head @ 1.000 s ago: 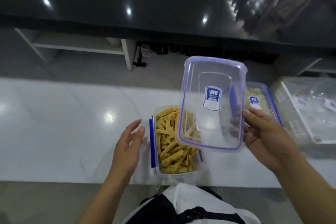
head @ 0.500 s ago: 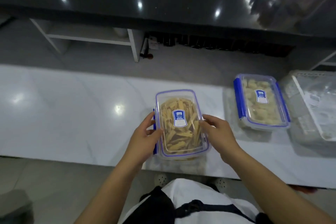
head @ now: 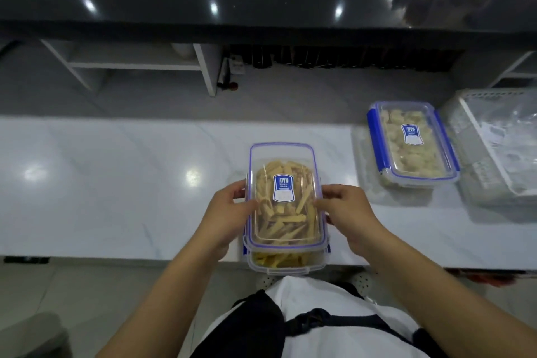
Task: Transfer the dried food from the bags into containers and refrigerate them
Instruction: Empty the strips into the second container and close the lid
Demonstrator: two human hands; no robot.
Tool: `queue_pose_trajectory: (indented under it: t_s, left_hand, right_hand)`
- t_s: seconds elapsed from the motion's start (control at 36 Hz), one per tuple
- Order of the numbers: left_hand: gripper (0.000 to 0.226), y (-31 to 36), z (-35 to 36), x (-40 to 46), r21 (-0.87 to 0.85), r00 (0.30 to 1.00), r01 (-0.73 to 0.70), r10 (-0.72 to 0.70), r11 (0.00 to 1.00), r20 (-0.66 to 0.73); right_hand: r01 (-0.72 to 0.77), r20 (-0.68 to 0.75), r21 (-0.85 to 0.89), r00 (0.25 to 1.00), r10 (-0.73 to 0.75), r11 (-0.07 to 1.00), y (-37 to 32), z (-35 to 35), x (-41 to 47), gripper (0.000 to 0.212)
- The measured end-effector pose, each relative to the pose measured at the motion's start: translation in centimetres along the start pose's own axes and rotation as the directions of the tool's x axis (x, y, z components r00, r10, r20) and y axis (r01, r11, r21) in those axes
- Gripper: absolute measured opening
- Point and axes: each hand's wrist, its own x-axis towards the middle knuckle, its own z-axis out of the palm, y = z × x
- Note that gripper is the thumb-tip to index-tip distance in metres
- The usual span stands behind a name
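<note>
Clear lid (head: 283,154) now seated lower on the container of yellow dried sticks (head: 286,261) at the near table (head: 116,183) edge, left hand (head: 229,212) and right hand (head: 345,212) each with grip curled over a lid side, second lidded container (head: 412,142) farther right.

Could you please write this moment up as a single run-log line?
step: lid seating | left hand: grips lid edge | right hand: grips opposite edge | object: clear blue-rimmed plastic container of yellow dried sticks | location: white marble counter
</note>
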Motion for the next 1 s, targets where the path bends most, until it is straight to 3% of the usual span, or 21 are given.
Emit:
queue_pose_trajectory:
  t_s: [0.14,0.33,0.53,0.61,0.72,0.89,1.0]
  left_hand:
    - [0.035,-2.1,-0.2,-3.6,0.035,0.996,0.027,-0.031,0.999,0.089]
    - [0.037,-2.0,-1.0,-2.8,-0.001,0.998,0.050,-0.050,0.999,0.041]
    - [0.039,1.0,-1.6,-1.2,-0.054,0.996,-0.076,0.074,0.996,-0.050]
    - [0.039,0.4,-1.7,-2.6,-0.047,0.997,-0.077,0.077,0.996,0.004]
    - [0.033,1.1,-1.1,0.5,-0.053,0.999,0.029,-0.027,0.998,0.032]
    - [0.040,2.5,-1.1,-0.3,0.000,0.995,-0.095,0.095,0.995,0.009]
    - [0.037,3.5,-0.6,2.0,-0.013,0.999,-0.053,0.053,0.999,0.011]
  right_hand:
    - [-0.040,0.021,0.003,0.999,0.040,0.999,3.1,-0.6,-3.4,0.024]
    - [0.014,-0.007,0.004,1.000,-0.014,1.000,2.6,0.3,-2.5,0.027]
    - [0.123,-0.013,0.015,0.992,-0.123,0.992,-0.9,0.2,-1.4,0.029]
    - [0.178,0.023,-0.001,0.984,-0.178,0.984,-0.6,-0.2,-3.0,0.032]
    - [0.068,0.000,0.036,0.998,-0.068,0.997,-2.6,0.1,0.5,0.033]
    - [0.166,0.018,-0.017,0.986,-0.165,0.986,-3.2,-0.6,-0.2,0.032]
    - [0.078,-0.051,0.032,0.996,-0.076,0.996,-4.1,-0.1,1.9,0.026]
